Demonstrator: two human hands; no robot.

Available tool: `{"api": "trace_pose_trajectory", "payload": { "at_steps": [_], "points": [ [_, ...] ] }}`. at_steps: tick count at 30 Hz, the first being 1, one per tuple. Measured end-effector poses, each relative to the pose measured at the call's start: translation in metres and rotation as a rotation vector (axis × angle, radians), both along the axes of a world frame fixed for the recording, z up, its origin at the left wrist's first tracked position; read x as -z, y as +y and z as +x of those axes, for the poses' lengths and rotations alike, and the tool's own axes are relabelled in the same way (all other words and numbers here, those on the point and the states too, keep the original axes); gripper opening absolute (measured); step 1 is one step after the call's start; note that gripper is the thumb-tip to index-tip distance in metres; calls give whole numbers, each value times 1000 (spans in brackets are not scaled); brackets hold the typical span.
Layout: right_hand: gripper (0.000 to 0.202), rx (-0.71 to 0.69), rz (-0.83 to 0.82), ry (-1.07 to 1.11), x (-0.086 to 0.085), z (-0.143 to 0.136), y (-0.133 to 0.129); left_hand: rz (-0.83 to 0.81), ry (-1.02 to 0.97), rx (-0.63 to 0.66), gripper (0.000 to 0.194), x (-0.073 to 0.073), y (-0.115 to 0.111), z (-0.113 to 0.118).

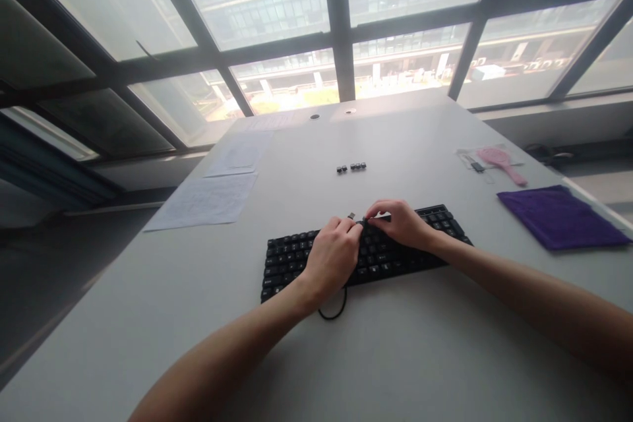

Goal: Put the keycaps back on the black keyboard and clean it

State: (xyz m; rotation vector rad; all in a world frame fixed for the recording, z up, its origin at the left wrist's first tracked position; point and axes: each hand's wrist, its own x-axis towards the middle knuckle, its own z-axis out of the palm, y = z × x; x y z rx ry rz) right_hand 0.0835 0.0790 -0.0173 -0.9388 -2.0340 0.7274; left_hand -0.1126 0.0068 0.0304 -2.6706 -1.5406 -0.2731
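A black keyboard (386,254) lies on the white table in front of me. My left hand (336,250) rests over its middle, fingers curled together; whatever they hold is hidden. Beside it, my right hand (398,223) pinches with thumb and forefinger at a small dark thing near the keyboard's back edge, too small to make out. A USB plug (351,215) shows just behind my left fingers. A loop of black cable (333,316) sticks out at the keyboard's front edge. Several loose black keycaps (358,166) stand in a short row farther back.
Sheets of paper (202,201) lie on the left of the white table (306,369). To the right are a folded purple cloth (561,217), a pink brush (499,159) and a small dark item (477,167) on clear plastic. Windows stand behind the table.
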Motion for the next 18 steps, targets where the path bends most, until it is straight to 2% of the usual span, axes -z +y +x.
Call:
{"api": "trace_pose_trajectory", "payload": {
  "at_steps": [5,11,18],
  "points": [
    [14,-11,25,-46,-3,1,-2,-17,-22,-44,23,-3,2,-4],
    [15,-74,152,-132,-5,2,-4,64,66,30,20,2,-7,5],
    [13,-85,215,-244,-9,3,-7,53,126,23,21,7,-18,13]
  ]
}}
